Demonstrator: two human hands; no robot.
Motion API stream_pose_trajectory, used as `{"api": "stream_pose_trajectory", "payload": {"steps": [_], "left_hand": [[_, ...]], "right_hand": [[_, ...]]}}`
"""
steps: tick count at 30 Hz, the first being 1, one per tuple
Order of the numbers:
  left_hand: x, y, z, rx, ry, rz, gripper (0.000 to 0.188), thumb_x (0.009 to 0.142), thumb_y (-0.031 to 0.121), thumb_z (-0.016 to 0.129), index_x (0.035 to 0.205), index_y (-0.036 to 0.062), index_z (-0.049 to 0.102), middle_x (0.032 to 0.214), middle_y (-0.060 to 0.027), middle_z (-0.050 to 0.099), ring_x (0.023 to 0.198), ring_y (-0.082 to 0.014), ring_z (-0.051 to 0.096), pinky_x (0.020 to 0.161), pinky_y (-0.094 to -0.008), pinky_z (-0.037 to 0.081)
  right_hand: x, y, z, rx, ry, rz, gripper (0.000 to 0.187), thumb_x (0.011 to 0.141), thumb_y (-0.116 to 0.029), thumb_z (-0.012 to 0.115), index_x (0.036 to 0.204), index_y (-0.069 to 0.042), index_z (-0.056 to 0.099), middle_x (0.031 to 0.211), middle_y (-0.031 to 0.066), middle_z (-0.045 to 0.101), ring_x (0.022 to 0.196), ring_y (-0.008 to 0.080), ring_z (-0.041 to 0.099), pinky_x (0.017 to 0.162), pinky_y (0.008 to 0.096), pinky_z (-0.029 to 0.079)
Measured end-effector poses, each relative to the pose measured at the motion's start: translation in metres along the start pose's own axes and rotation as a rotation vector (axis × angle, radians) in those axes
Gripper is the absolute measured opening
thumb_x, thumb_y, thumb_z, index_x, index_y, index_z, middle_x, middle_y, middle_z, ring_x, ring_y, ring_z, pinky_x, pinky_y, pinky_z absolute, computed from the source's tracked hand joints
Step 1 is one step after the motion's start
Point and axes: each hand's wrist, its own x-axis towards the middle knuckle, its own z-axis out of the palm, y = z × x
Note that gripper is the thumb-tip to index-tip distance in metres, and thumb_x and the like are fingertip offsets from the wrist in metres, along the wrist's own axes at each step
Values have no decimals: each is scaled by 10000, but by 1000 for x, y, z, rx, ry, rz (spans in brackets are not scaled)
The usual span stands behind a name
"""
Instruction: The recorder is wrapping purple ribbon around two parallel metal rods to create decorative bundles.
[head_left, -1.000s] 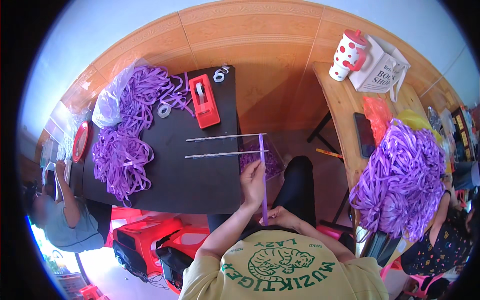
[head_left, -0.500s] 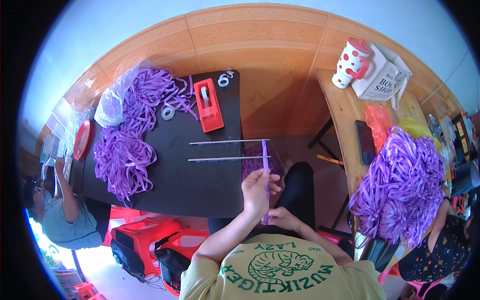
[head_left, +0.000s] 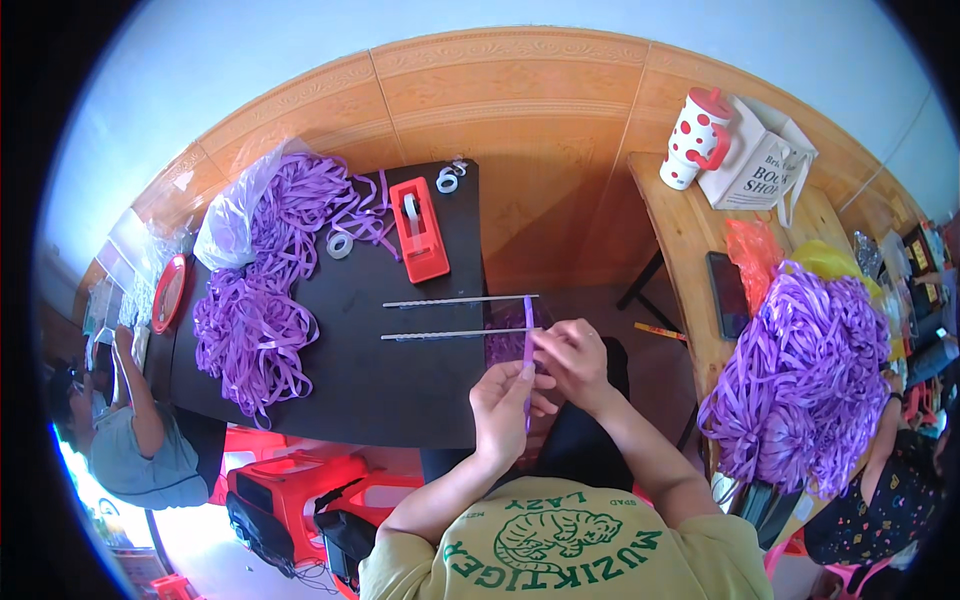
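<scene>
A purple ribbon strip [head_left: 528,325] runs upright from the tips of two thin metal rods [head_left: 455,333] that jut off the black table [head_left: 400,390]. My left hand [head_left: 503,405] pinches the ribbon's lower part. My right hand [head_left: 572,362] grips the same ribbon just to the right of the lower rod's tip. Both hands hover off the table's right edge, above my lap. More purple ribbon [head_left: 510,345] lies bunched behind the strip, partly hidden by my hands.
On the black table are piles of purple ribbon [head_left: 250,320], a red tape dispenser [head_left: 420,230] and tape rolls [head_left: 340,244]. A wooden bench [head_left: 690,250] at right holds a dotted mug [head_left: 692,140], a paper bag and a big purple ribbon heap [head_left: 810,370]. Another person [head_left: 130,440] sits at left.
My right hand has risen from my lap to the ribbon near the rod tips. My left hand has slid down the strip.
</scene>
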Motion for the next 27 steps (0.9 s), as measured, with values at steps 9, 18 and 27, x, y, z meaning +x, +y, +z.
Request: {"api": "stream_pose_trajectory", "payload": {"steps": [9, 18, 27], "left_hand": [[-9, 38, -2, 26, -120, 7, 158, 931, 63, 474, 997, -64, 541, 764, -156, 640, 481, -145, 583, 418, -197, 432], [15, 93, 34, -123, -139, 662, 415, 921, 54, 465, 1321, -32, 397, 1201, -184, 535, 846, -214, 624, 722, -273, 473], [37, -91, -30, 282, -69, -120, 210, 902, 136, 568, 1056, 6, 628, 898, -59, 659, 677, -98, 596, 618, -227, 447]], "right_hand": [[20, -12, 7, 82, -119, -110, 273, 647, -26, 680, 908, -87, 629, 800, 66, 558, 683, 232, 560, 570, 319, 449], [75, 45, 30, 682, -192, 574, 121, 772, -58, 690, 685, 12, 644, 711, 26, 574, 663, 75, 516, 570, 235, 380], [75, 75, 53, 978, -299, 1302, 111, 749, -115, 740, 703, -86, 644, 662, -8, 610, 572, 66, 527, 496, 214, 370]]}}
